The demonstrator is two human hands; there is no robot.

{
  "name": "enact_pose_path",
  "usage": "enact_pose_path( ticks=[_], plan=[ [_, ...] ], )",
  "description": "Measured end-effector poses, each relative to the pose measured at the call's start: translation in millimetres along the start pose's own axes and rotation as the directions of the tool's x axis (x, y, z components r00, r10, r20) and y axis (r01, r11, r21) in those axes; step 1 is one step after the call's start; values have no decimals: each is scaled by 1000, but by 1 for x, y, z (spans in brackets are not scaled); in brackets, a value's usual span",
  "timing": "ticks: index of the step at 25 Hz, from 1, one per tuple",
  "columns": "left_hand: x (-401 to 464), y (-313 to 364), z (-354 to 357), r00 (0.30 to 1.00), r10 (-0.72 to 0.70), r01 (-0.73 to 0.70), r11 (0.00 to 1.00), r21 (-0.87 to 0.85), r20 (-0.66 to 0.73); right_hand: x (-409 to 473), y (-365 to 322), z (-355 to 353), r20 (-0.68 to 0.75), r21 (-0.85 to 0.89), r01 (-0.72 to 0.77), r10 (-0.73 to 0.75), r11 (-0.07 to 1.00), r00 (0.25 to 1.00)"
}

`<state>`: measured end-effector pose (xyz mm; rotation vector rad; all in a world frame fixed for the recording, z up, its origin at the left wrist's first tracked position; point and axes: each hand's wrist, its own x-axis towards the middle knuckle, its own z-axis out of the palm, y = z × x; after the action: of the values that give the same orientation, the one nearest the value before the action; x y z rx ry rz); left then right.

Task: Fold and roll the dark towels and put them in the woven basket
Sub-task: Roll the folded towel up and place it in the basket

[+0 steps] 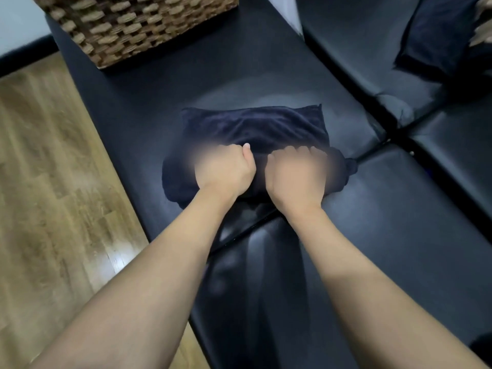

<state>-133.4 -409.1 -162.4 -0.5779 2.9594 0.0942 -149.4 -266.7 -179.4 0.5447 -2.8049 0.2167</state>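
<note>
Dark towel (255,129) lay on black couch seat (399,209), near half rolled up. Left hand (225,170) and right hand (295,174) sat side by side on roll, fingers curled round it. Woven basket (133,27) stood on couch beyond towel, apart. Another dark towel (439,35) lay far right. Wood floor (53,182) at left.

Dim, soft glare on cushions (266,97) (fingers motion-blurred).

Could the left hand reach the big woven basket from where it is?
Probably yes. The left hand grips the dark towel, and only bare black cushion lies between it and the woven basket. It would have to let go or carry the towel along.
</note>
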Motion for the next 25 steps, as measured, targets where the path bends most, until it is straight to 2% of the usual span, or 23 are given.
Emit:
enact_pose_path(
  ticks=[2, 4, 7, 9, 11, 13, 15, 17, 20, 23, 25],
  plan=[
    [-10, 2, 2, 995, 15, -14, 1000, 16, -102, 20, -2, 0, 69, -34, 10, -8, 999, 998],
    [-28, 6, 8, 975, 78, -78, 997, 9, -210, 42, -3, 1, 219, -80, 43, -25, 996, 975],
    [-15, 8, 9, 969, 104, -105, 994, 5, -223, 69, -3, 7, 414, -46, 34, -11, 998, 910],
    [11, 8, 0, 986, 96, -92, 995, 37, -139, 73, -5, 8, 359, -35, -20, 31, 999, 933],
    [37, 7, -4, 994, 98, -98, 995, 6, -49, 58, -8, 7, 170, -13, -83, 84, 996, 982],
    [55, 5, -4, 997, 39, -36, 998, -51, 65, 30, -15, 11, 30, 43, -81, 79, 996, 996],
    [63, 6, -5, 993, -20, 31, 995, -96, 113, 18, -17, 17, -34, 57, -52, 54, 997, 998],
    [53, 6, 0, 999, -32, 29, 996, -88, -24, 36, -12, 17, -22, 62, -8, 9, 998, 1000],
    [13, 4, 11, 960, 8, -41, 993, -112, -281, 74, -11, 15, 164, -32, 66, -60, 997, 985],
    [1, 3, 20, 948, 46, -84, 991, -108, -314, 103, -13, 18, 372, -45, 77, -54, 996, 927],
    [26, 2, 8, 964, 52, -65, 997, -41, -259, 109, -16, 19, 372, -23, 20, -10, 1000, 928]
  ],
)
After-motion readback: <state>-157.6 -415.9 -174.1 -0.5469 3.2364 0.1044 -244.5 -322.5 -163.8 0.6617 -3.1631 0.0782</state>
